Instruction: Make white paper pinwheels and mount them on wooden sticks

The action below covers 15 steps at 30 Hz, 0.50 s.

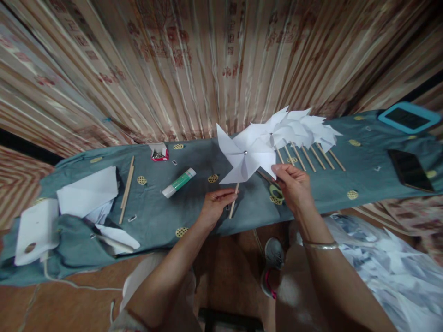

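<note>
A white paper pinwheel on a thin wooden stick is held up over the cloth, a round metal pin at its centre. My left hand pinches the stick below the blades. With thumb and fingertips closed, my right hand grips the tip of the right-hand blade. Scissors with green handles lie on the cloth just behind my right hand, partly hidden. Beyond it, several finished pinwheels overlap in a row, their sticks pointing toward me.
On the green cloth lie a glue stick, a small red box of pins, loose wooden sticks and white paper sheets. A white power strip sits far left; a black phone and blue-framed device lie right.
</note>
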Tool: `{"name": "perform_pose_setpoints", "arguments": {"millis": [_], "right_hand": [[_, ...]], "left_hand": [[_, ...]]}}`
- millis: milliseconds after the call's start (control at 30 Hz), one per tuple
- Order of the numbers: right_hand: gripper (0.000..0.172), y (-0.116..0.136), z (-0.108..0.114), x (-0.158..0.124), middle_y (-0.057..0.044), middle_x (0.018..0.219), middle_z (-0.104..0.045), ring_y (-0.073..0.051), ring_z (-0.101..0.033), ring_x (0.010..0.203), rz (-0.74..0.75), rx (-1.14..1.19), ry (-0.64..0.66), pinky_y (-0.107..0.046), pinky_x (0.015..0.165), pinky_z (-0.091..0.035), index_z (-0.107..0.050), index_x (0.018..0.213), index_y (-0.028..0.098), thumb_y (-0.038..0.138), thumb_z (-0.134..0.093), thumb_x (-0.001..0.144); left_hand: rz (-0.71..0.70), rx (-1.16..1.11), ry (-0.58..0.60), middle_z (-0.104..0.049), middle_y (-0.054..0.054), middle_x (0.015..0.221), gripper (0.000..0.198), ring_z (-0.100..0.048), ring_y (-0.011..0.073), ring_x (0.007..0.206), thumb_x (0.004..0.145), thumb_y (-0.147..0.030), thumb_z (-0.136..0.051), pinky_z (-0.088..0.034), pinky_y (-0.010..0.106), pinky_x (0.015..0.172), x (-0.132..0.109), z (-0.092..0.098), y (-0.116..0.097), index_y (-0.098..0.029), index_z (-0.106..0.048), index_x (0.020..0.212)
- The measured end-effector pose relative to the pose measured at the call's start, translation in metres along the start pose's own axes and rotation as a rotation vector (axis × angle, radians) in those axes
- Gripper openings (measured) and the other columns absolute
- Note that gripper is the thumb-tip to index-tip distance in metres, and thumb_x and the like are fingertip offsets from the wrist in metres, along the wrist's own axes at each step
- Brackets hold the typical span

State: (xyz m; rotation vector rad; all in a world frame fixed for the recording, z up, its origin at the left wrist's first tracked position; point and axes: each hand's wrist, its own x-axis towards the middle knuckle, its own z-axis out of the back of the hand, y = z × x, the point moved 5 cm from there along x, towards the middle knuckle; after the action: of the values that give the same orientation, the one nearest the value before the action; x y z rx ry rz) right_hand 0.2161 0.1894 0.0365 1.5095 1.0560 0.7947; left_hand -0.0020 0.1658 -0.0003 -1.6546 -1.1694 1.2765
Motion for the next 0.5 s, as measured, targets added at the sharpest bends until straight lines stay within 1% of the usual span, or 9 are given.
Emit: {"name": "perform_pose_setpoints", "arguments": {"millis": [233,367,500], "right_hand": [[0.026,-0.002,-0.007,-0.007,0.004,0.053,-0.057,-0.008,-0.046,0.050,-0.035,-0.020,0.057,-0.022,0.050,-0.036,-0.069,0.062,0.021,0.041,-0.085,0.057],[0.025,-0.002,-0.012,-0.011,0.003,0.053,-0.057,-0.009,-0.046,0.051,-0.032,-0.031,0.085,-0.023,0.052,-0.038,-0.069,0.062,0.021,0.041,-0.084,0.057],[0.025,-0.002,-0.018,-0.016,0.003,0.053,-0.058,-0.010,-0.047,0.052,-0.054,-0.023,0.106,-0.024,0.054,-0.039,-0.069,0.061,0.021,0.042,-0.084,0.057]], "left_hand": [[-0.003,-0.024,-0.042,-0.075,0.004,0.073,0.029,-0.059,0.0134,0.065,0.050,-0.034,-0.087,-0.045,0.025,0.063,0.003,0.001,0.002,-0.020,-0.079,0.073],[-0.004,-0.039,-0.050,-0.075,0.004,0.074,0.029,-0.060,0.0134,0.067,0.049,-0.034,-0.087,-0.046,0.026,0.067,0.005,0.001,0.002,-0.020,-0.079,0.073],[0.005,-0.058,-0.059,-0.075,0.004,0.074,0.029,-0.061,0.0133,0.067,0.048,-0.033,-0.087,-0.046,0.026,0.068,0.005,0.001,0.002,-0.020,-0.079,0.072]]}}
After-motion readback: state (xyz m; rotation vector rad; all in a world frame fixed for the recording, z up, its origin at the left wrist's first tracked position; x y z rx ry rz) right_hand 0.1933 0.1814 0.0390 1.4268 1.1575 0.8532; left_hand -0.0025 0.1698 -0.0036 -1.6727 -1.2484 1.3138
